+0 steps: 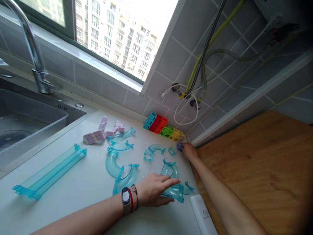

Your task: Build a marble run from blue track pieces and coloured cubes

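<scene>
My left hand (156,188) lies flat, fingers stretched out, on a clear teal curved track piece (174,191) near the counter's front right edge. My right hand (188,150) reaches further back and pinches a small blue piece (179,146) beside the counter's right edge. Between the hands lie several teal curved track pieces (114,164). A long straight teal track (50,173) lies to the left. Lilac block pieces (97,133) sit behind the curves. A row of coloured cage blocks (162,127), blue, red, green and yellow, stands against the tiled wall.
A steel sink (26,120) with a tap (36,62) is at the left. A white flat object (202,213) lies at the counter's front right. A wooden surface (256,163) adjoins on the right. Cables and hoses (195,88) hang from the tiled wall below a window.
</scene>
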A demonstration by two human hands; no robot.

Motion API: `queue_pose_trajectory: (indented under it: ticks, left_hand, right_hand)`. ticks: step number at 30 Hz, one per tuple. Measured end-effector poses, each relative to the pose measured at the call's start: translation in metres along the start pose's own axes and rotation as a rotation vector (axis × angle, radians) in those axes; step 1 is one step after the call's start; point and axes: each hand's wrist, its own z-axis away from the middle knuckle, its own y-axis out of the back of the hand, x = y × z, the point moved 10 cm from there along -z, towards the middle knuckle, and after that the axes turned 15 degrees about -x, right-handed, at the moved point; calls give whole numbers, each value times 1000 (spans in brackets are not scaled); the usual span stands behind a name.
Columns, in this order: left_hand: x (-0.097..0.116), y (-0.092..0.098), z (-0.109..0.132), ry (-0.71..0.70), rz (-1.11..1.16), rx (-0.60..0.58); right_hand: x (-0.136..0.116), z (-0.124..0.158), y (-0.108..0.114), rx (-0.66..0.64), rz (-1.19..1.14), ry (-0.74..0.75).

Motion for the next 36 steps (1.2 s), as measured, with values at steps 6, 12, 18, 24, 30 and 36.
queue_pose_trajectory:
  ticks: [6, 12, 18, 24, 30, 36]
  left_hand:
    - [0, -1, 0, -2, 2, -1]
    - [-3, -4, -1, 18, 1, -25]
    - [-3, -3, 0, 10, 17, 2]
    - [-4, -2, -1, 35, 7, -23]
    - [-7, 0, 0, 57, 17, -39]
    - [-8, -4, -1, 58, 24, -46]
  right_hand:
    - [8, 11, -2, 35, -50, -61]
    - [16, 9, -8, -2, -99, -141]
    - [14, 2, -19, -69, -94, -231]
    - [5, -23, -21, -131, -130, -294]
    - [4, -33, -18, -161, -134, -287]
    - [6, -32, -17, -182, -104, -242]
